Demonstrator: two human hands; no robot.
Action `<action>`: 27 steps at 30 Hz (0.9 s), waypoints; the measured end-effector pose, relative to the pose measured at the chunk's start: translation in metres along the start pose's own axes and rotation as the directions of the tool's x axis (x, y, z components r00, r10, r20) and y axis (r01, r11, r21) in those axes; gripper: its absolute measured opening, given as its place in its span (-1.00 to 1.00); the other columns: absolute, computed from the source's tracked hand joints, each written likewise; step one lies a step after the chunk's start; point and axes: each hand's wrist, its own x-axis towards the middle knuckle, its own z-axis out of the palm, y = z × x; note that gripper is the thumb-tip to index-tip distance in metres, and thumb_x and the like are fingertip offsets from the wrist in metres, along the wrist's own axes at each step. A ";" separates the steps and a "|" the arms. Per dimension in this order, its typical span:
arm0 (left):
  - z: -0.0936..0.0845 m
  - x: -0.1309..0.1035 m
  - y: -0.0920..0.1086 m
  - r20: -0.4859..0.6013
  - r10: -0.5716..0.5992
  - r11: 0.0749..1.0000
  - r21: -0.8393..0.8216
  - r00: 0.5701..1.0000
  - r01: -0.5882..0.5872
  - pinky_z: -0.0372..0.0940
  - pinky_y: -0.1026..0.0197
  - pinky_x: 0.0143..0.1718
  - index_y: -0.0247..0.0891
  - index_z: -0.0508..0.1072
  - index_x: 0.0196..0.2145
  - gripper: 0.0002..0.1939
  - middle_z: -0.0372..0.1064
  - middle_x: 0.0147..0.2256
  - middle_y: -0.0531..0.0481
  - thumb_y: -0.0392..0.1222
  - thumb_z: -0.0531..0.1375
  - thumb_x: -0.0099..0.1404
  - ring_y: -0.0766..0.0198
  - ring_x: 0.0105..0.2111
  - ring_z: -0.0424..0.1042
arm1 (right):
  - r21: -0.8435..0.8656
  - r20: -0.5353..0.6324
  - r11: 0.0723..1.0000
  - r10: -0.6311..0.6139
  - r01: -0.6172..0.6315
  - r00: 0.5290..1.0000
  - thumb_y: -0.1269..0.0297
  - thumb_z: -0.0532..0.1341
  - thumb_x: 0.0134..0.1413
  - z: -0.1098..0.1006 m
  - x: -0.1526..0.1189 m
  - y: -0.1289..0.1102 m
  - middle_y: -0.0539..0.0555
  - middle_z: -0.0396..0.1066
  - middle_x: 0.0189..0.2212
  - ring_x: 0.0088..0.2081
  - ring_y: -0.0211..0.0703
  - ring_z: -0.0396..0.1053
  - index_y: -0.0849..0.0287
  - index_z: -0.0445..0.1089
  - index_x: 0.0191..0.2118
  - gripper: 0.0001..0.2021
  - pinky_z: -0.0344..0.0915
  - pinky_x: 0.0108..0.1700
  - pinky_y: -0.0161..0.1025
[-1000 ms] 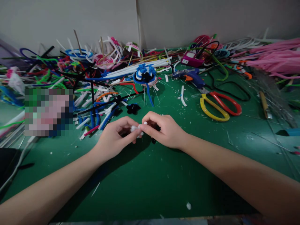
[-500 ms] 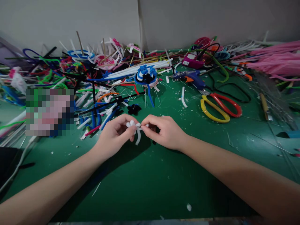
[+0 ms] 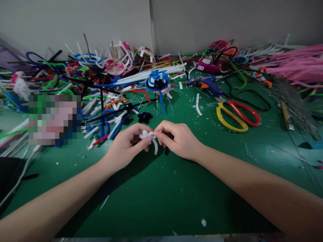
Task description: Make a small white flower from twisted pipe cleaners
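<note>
in the head view, the white fuzzy piece [image 3: 145, 135] is held above the bench [image 3: 156, 195] — the left grip [image 3: 128, 143] pinches its body, seemingly to steady it; the right grip [image 3: 176, 138] pinches one end, likely for fine control. both partly hide it. beyond, cut stems [image 3: 101, 125] crowd the left; scissors [image 3: 231, 105] and a glue gun [image 3: 213, 88] lie right.

Can read no word, number, brand or sign anywhere. Can make out pale markings on the magenta box [image 3: 212, 68] just behind the glue gun [image 3: 214, 87], too small to decipher. Can find only coarse, illegible blocks on the pixelated patch [image 3: 54, 120] well left of the glue gun.
</note>
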 end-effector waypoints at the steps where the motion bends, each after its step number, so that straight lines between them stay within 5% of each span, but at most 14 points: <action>1: 0.000 0.000 0.000 -0.001 0.003 1.000 0.002 1.000 -0.003 0.27 0.44 -0.51 -0.27 0.38 -0.24 -0.87 0.33 -0.52 0.11 -0.17 0.15 0.29 0.44 -0.54 0.38 | -0.014 -0.007 1.000 -0.004 0.004 1.000 0.25 0.07 0.23 0.000 0.000 0.000 -0.07 0.33 -0.58 -0.56 -0.40 0.27 0.23 0.31 -0.34 -0.81 0.12 -0.47 -0.43; 14: 0.001 0.001 -0.001 -0.010 0.007 1.000 0.019 1.000 -0.007 0.30 0.43 -0.50 -0.25 0.39 -0.27 -0.89 0.33 -0.50 0.11 -0.18 0.17 0.26 0.44 -0.54 0.39 | -0.257 -0.022 0.966 -0.022 0.016 1.000 0.21 0.03 0.22 0.003 -0.001 -0.003 -0.08 0.27 -0.64 -0.60 -0.39 0.18 0.23 0.32 -0.38 -0.75 -0.04 -0.50 -0.36; 27: 0.001 0.000 0.000 0.001 0.000 0.998 0.066 1.000 0.000 0.32 0.37 -0.50 -0.25 0.38 -0.26 -0.87 0.35 -0.51 0.08 -0.15 0.16 0.27 0.38 -0.53 0.40 | -0.318 0.013 0.948 0.023 -0.017 1.000 0.17 0.00 0.23 0.004 -0.001 -0.004 -0.05 0.30 -0.61 -0.57 -0.34 0.22 0.23 0.32 -0.37 -0.71 -0.06 -0.48 -0.34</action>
